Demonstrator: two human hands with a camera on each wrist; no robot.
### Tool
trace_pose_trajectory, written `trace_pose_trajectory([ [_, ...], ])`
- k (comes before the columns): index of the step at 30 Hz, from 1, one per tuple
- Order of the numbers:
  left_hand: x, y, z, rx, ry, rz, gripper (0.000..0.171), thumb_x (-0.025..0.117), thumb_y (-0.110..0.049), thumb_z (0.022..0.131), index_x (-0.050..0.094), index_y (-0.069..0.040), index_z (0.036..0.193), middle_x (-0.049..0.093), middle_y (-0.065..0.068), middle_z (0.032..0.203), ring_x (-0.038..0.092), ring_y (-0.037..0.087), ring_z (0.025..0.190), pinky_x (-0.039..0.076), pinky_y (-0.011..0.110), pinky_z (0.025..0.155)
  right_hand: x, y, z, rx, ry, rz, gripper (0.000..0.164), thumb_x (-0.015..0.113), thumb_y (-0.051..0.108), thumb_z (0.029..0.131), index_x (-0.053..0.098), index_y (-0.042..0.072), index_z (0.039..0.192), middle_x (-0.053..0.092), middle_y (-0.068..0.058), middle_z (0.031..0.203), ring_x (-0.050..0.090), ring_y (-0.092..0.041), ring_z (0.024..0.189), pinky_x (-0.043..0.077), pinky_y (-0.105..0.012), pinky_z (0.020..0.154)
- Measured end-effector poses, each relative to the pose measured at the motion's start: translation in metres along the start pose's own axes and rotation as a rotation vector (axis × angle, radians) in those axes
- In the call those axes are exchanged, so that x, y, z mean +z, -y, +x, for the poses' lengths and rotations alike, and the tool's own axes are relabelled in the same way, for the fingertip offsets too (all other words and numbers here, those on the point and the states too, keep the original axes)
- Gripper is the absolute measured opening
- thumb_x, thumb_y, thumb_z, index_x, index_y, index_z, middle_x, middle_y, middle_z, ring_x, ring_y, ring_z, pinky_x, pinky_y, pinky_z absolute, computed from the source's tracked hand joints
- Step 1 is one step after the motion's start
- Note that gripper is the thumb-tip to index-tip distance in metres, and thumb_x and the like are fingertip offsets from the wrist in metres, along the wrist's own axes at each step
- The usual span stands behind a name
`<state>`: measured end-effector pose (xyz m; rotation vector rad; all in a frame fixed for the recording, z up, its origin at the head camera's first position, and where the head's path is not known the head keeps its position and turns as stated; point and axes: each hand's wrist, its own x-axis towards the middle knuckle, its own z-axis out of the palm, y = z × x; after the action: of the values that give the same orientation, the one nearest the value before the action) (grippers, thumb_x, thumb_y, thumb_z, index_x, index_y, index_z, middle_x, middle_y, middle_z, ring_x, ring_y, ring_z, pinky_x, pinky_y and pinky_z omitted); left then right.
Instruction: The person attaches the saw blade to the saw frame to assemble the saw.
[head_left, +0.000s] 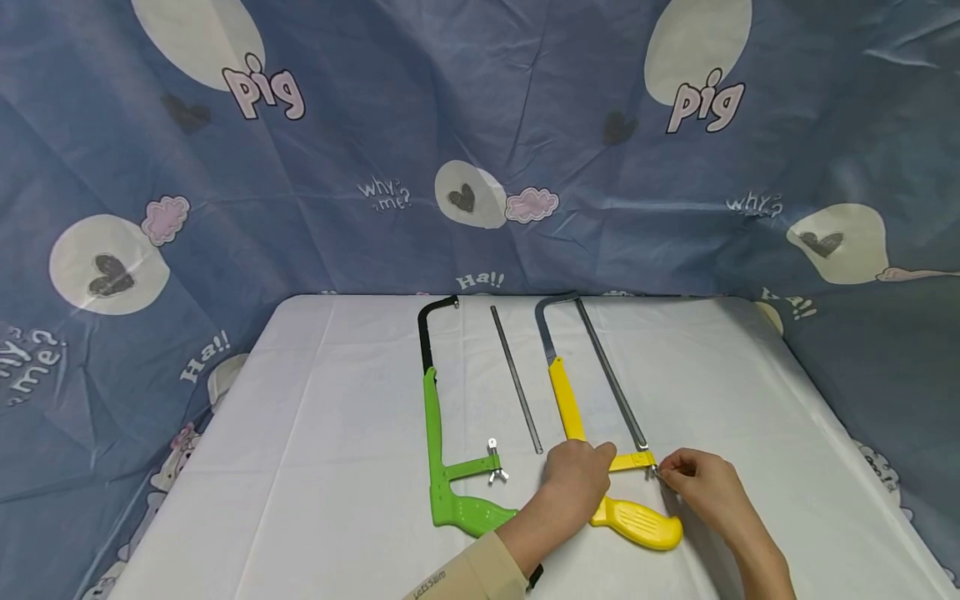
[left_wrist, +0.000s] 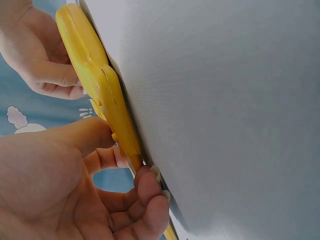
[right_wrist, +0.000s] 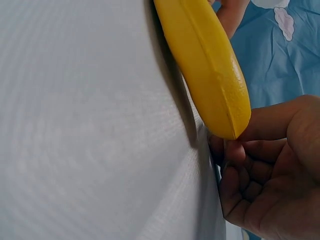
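A yellow hacksaw [head_left: 639, 523] lies on the white-covered table, its handle toward the person. Its grey blade [head_left: 611, 375] runs from the far tip of the frame to the near yellow arm. My left hand [head_left: 577, 479] grips the frame by the handle; in the left wrist view its thumb and fingers [left_wrist: 150, 187] close round the yellow part. At the arm's outer end my right hand [head_left: 705, 487] pinches the small metal wing nut [head_left: 651, 472]. In the right wrist view the yellow handle hides that nut from sight.
To the left lies a green hacksaw [head_left: 433, 417] with no blade in its frame and a wing nut [head_left: 498, 476] on its arm. A loose blade [head_left: 516, 379] lies between the two saws. Blue printed cloth [head_left: 480, 100] hangs behind the table [head_left: 315, 467].
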<state>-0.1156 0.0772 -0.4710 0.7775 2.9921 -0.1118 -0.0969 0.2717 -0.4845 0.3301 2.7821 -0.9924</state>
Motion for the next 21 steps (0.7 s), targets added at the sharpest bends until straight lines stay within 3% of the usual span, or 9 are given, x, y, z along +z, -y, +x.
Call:
trace_pose_trajectory([
  [21,0.0,0.0007,0.0003,0.005,0.0,-0.034,0.011,0.069,-0.032,0.092,0.061,-0.027,0.098,0.066,-0.002,0.074,0.054,0.008,0.058,0.044,0.023,0.045,-0.0022,0.0023,-0.0002,0.004,0.039,-0.002,0.017,0.061,0.014,0.091,0.074,0.005,0.096,0.072,-0.005,0.089,0.055,-0.017,0.078,0.044,-0.03,0.066],
])
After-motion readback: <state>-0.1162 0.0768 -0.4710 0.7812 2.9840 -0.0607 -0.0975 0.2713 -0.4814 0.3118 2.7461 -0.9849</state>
